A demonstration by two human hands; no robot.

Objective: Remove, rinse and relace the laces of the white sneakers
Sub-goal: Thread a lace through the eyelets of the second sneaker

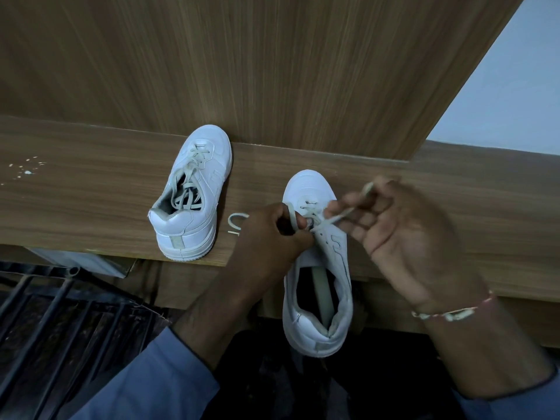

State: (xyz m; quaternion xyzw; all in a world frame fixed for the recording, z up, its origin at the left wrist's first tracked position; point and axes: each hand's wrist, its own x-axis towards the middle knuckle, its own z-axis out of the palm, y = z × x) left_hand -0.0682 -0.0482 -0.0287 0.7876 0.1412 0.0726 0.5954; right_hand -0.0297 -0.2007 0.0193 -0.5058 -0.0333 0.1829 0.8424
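Lace (336, 220): flat grey-white cord, threaded only through the front eyelets of the near sneaker (318, 322); its two ends are drawn out to either side.
Near sneaker: smooth white upper, toe on the ledge (91, 204), heel overhanging the ledge's front edge; a pale strip lies inside its dark opening.
Left hand (266, 237): fingers curled round one lace end, just beside the eyelets.
Right hand (403, 228): blurred, palm up; fingertips pinch the other end.
Far sneaker (197, 189): laced, loose ends tucked into its opening, toe touching the back panel (272, 71).
Ledge: wood-grain laminate, with white specks at its left.
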